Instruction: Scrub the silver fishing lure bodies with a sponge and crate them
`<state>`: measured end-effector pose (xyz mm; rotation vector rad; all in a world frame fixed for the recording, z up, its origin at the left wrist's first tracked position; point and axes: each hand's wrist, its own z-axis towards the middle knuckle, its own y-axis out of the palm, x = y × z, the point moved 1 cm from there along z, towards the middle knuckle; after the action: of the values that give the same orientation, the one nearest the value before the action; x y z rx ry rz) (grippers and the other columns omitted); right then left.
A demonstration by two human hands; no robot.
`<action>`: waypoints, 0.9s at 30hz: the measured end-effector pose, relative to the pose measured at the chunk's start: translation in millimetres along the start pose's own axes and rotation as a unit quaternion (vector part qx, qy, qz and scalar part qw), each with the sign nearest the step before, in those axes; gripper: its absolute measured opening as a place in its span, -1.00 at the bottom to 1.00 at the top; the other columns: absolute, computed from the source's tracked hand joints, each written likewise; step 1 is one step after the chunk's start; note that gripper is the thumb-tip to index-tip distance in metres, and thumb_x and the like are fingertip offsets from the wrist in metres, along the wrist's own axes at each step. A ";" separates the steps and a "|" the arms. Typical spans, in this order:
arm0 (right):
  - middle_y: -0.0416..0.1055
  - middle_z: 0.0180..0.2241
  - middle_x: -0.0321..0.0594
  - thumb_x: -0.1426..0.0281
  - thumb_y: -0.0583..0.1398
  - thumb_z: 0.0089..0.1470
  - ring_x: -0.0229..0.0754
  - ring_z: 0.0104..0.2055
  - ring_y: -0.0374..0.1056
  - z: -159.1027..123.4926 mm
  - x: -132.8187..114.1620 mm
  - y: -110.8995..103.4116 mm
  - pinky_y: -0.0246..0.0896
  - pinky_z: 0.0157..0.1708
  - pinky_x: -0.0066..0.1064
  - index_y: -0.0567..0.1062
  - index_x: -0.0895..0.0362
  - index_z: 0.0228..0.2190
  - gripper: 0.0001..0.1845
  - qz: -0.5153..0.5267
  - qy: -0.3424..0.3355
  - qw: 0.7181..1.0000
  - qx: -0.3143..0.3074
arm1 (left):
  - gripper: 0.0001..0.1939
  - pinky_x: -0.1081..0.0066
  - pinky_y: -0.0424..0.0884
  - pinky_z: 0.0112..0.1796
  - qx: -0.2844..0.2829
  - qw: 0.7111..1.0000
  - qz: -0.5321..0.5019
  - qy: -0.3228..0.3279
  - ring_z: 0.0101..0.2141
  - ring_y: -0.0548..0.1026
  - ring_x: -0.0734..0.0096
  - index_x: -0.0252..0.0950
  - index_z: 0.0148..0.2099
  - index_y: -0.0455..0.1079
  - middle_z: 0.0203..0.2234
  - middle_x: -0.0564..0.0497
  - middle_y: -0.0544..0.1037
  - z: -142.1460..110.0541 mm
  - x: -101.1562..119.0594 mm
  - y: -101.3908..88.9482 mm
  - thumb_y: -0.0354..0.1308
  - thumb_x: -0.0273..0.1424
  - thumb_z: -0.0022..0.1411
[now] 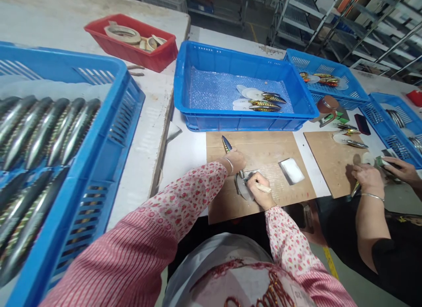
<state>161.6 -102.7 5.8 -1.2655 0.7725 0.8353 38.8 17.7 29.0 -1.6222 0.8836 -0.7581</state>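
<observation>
My left hand (235, 161) is closed around a fishing lure (226, 144) with a dark striped body. The lure lies slanted, with its clear round lip (244, 189) toward me, over a small dark block that is mostly hidden. In my right hand (259, 188), at the lip's right edge, is a slim tool with a pale handle (264, 188); its tip is hidden by my fingers. Both hands work over a brown board (224, 208). On the board to the right sits a white pad (292, 171) on a dark backing.
Behind the board stands a blue tray (244, 122) with several finished-looking lures (265, 105) on bubble wrap. A large blue crate (125, 100) of lures is at left, a red bin (145, 56) with tape rolls beyond. A co-worker's hands (369, 179) work at a second board (326, 166) on the right.
</observation>
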 end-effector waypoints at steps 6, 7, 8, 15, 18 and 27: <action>0.25 -0.59 -0.39 0.32 0.11 0.06 -0.32 -0.55 0.19 -0.3 -1.0 2.3 0.05 -0.48 -0.47 0.31 0.10 -0.56 -0.79 -0.025 -0.010 1.000 -0.010 | -0.87 0.24 0.18 -0.23 -0.001 1.000 0.000 -0.004 -0.30 0.51 0.21 -0.41 -0.40 0.47 -0.39 -0.27 0.57 0.1 0.7 -1.3 0.09 -0.56 0.10; 0.25 -0.60 -0.40 0.32 0.11 0.06 -0.32 -0.55 0.19 -0.3 -0.5 2.8 0.05 -0.48 -0.47 0.31 0.10 -0.57 -0.79 -0.030 -0.012 0.999 -0.010 | -0.88 0.24 0.18 -0.23 -0.002 1.000 0.000 -0.003 -0.30 0.51 0.20 -0.41 -0.39 0.47 -0.39 -0.28 0.58 0.4 0.5 -1.2 0.10 -0.56 0.10; 0.23 -0.60 -0.40 0.32 0.11 0.06 -0.32 -0.55 0.18 -0.3 0.1 3.1 0.04 -0.48 -0.47 0.30 0.10 -0.57 -0.79 -0.033 -0.012 0.999 -0.012 | -0.88 0.24 0.18 -0.24 -0.003 1.000 0.001 -0.003 -0.30 0.51 0.20 -0.41 -0.39 0.47 -0.38 -0.28 0.58 0.8 0.4 -0.9 0.10 -0.55 0.10; 0.17 -0.62 -0.40 0.32 0.12 0.05 -0.31 -0.54 0.12 2.1 7.8 -2.0 0.01 -0.49 -0.47 0.27 0.11 -0.61 -0.75 0.068 0.020 0.998 0.002 | -0.91 0.26 0.20 -0.26 0.000 1.000 -0.005 -0.005 -0.32 0.52 0.22 -0.41 -0.41 0.47 -0.39 -0.27 0.58 2.7 -0.1 -1.0 0.13 -0.56 0.09; 0.15 -0.61 -0.40 0.26 0.13 0.07 -0.30 -0.53 0.10 3.1 11.3 -3.9 0.01 -0.48 -0.46 0.26 0.11 -0.60 -0.71 0.119 0.041 0.992 0.021 | -0.90 0.26 0.22 -0.24 -0.002 1.000 -0.008 -0.005 -0.30 0.52 0.22 -0.41 -0.41 0.47 -0.38 -0.26 0.58 1.2 0.0 -2.7 0.13 -0.56 0.10; 0.04 -0.67 -0.46 0.15 0.11 0.11 -0.34 -0.62 -0.01 4.0 12.7 -7.2 -0.04 -0.57 -0.50 0.18 0.09 -0.55 -0.65 0.250 0.096 0.954 0.133 | -0.82 0.26 0.26 -0.22 0.009 1.000 0.005 0.007 -0.22 0.51 0.21 -0.38 -0.32 0.48 -0.33 -0.23 0.57 -25.3 -2.0 -22.6 0.03 -0.56 0.19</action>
<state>174.3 -98.1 -1.1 -0.9252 1.3520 0.9778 20.2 9.7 56.3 -1.5981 0.8911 -0.7693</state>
